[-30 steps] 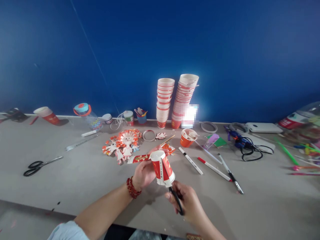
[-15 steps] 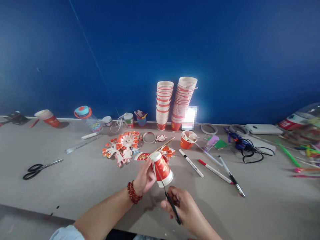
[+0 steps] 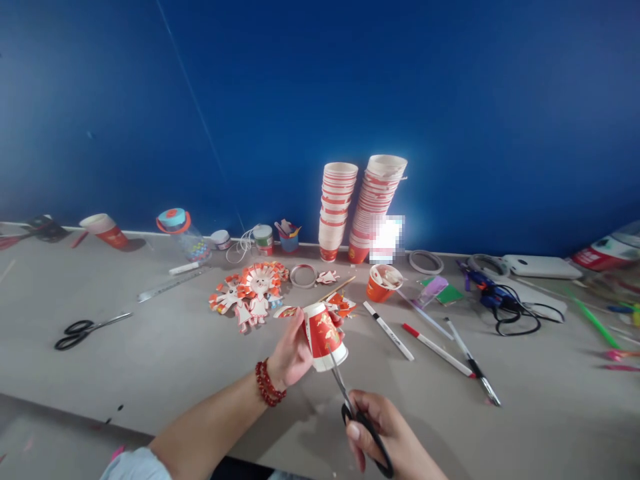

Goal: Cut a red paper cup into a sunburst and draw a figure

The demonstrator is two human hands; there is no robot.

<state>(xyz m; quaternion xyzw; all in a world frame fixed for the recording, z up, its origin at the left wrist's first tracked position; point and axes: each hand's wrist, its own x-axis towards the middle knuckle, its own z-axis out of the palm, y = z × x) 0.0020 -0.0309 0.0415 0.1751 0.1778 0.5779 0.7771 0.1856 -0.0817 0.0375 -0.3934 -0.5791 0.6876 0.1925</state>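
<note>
My left hand is closed around a red and white paper cup, held with its wide rim toward me and low. A beaded bracelet circles that wrist. In my right hand is a pair of black-handled scissors, fingers through the loops. The blades stand a little apart at the cup's rim; how far they reach into the wall I cannot tell. Behind the cup lie red and white cut paper pieces and a thin wooden stick.
Paper figures lie left of the cup. Two tall cup stacks stand by the blue wall, near a cup of scraps. Markers and a pen lie to the right. Other scissors rest at the left, and a glue gun far right.
My right hand has drawn the scissors down and right, and their blades have spread. The cup stays in my left hand, nearly unmoved. The view has shifted slightly left.
</note>
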